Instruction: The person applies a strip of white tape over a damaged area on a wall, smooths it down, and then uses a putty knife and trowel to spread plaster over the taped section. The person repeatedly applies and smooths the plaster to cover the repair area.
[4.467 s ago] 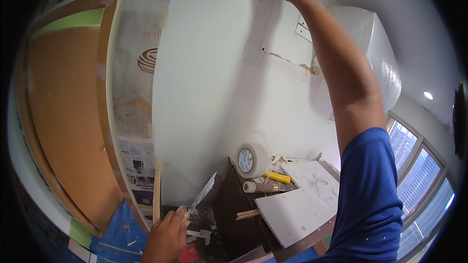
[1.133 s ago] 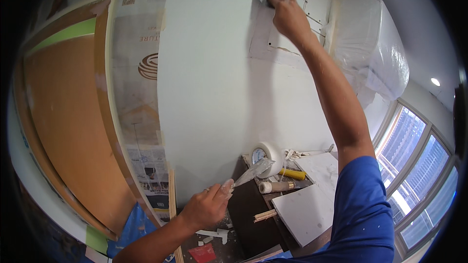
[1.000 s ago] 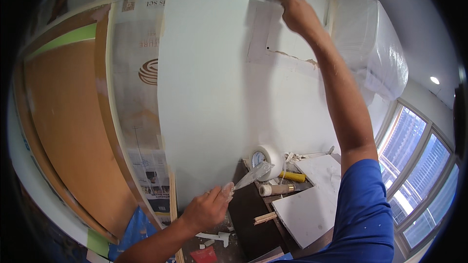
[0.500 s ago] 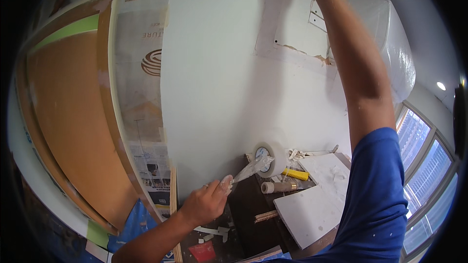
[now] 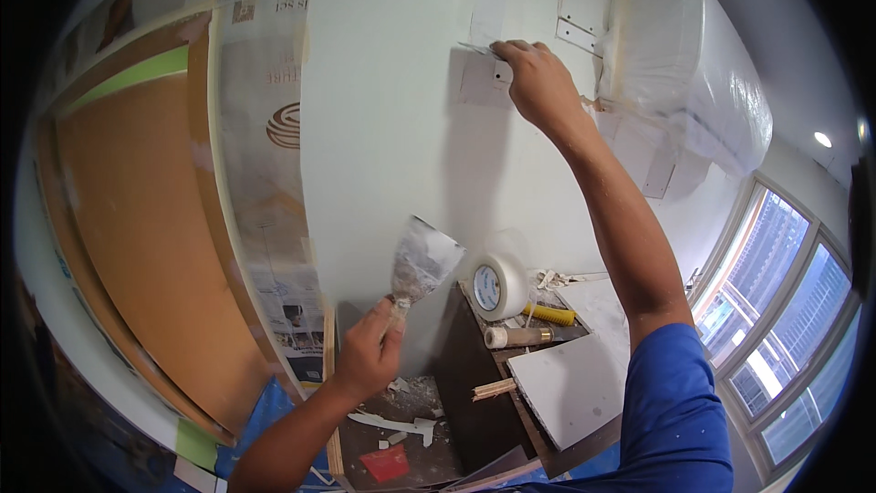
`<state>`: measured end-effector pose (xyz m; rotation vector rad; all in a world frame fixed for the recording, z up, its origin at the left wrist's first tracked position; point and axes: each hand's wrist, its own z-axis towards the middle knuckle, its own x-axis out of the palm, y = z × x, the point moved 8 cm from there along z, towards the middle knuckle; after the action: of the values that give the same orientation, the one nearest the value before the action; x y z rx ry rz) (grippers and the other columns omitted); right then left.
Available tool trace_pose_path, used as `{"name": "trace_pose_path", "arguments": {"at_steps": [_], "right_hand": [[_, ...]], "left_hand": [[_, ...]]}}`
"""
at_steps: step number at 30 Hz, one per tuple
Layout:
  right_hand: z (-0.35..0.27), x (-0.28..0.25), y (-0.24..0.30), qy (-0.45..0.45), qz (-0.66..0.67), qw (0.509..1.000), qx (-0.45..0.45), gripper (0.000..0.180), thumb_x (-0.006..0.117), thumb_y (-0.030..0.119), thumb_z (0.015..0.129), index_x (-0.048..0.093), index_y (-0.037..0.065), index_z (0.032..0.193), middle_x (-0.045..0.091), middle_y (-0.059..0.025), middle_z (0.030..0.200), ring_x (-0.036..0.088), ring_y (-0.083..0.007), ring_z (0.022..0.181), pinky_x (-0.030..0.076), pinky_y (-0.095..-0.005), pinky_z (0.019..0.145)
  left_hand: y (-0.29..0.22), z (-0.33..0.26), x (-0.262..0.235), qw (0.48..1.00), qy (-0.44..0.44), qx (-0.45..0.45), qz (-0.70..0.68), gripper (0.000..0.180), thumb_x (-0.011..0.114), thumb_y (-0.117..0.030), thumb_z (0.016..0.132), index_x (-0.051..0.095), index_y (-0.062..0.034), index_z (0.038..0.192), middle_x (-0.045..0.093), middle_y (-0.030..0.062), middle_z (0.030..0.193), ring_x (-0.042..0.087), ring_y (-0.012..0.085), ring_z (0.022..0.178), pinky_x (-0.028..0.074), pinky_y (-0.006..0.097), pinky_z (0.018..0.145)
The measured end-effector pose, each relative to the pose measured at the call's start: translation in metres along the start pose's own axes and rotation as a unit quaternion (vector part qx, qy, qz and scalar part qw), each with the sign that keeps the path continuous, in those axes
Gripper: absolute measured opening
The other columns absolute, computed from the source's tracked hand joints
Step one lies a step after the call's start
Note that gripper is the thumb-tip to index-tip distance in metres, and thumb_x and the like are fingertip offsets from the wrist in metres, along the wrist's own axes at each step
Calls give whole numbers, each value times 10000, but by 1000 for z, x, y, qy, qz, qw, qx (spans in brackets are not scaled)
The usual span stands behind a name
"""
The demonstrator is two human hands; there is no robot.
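My left hand [image 5: 369, 352] is closed round the handle of a putty knife [image 5: 425, 260], whose wide, smeared blade points up in front of the white wall [image 5: 383, 128]. Higher up, my right arm reaches out to the wall. The fingers of my right hand [image 5: 544, 82] are closed on a thin flat scraper [image 5: 477, 49], seen nearly edge-on against the wall; its handle is hidden by the hand. Just below lies a patched, pale square area [image 5: 482, 84] of the wall, with a cut-out panel beside it.
A roll of clear tape [image 5: 498, 287], a yellow-handled tool [image 5: 550, 314] and a wooden-handled tool [image 5: 518, 337] lie on a dark cabinet beside white boards [image 5: 575, 393]. A plastic-wrapped unit [image 5: 689, 64] hangs upper right. Newspaper [image 5: 260, 155] covers the wall by an orange door [image 5: 151, 237].
My right hand has come down the wall into fuller view with the scraper. My left hand has turned the putty knife from pointing right to pointing upward and moved slightly left.
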<state>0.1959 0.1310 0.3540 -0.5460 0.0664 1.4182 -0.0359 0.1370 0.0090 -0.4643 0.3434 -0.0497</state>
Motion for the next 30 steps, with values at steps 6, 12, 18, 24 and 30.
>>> {"name": "trace_pose_path", "arguments": {"at_steps": [6,12,18,24,30], "right_hand": [[-96,-41,15,49,384,919,74,465,538,-116,985,679,55,1394,731,-178,1305,719,-323,1114,550,-375,1002],[-182,-87,62,43,479,877,-25,660,519,-227,900,622,92,1469,672,-161,1441,674,-307,1299,544,-399,1104],[-174,-71,47,226,328,913,-95,695,522,-189,864,619,150,1463,658,-164,1444,671,-392,1258,574,-433,1071],[-112,-38,-9,238,153,952,-119,734,465,-169,843,593,149,1492,668,-185,1416,668,-403,1243,544,-476,1075],[119,-44,-100,-139,-7,990,2,580,453,-22,908,624,102,1448,699,-253,1304,669,-459,1171,528,-534,1010]], "left_hand": [[-11,22,7,787,68,-328,-519,312,475,-244,1129,591,-23,1317,613,73,813,447,88,461,371,245,450],[-49,45,17,729,103,-314,-599,267,451,-277,1134,572,-58,1225,593,82,791,390,80,411,351,248,415],[-44,25,17,735,83,-327,-589,256,441,-266,1133,563,-59,1221,592,94,785,382,94,399,354,257,410],[-44,31,-7,753,-6,-249,-609,260,463,-241,1128,570,-41,1257,585,92,784,406,102,430,368,260,425],[-10,1,27,849,10,-289,-442,330,492,-180,1132,564,-2,1401,608,84,838,466,94,542,393,240,477]]}}
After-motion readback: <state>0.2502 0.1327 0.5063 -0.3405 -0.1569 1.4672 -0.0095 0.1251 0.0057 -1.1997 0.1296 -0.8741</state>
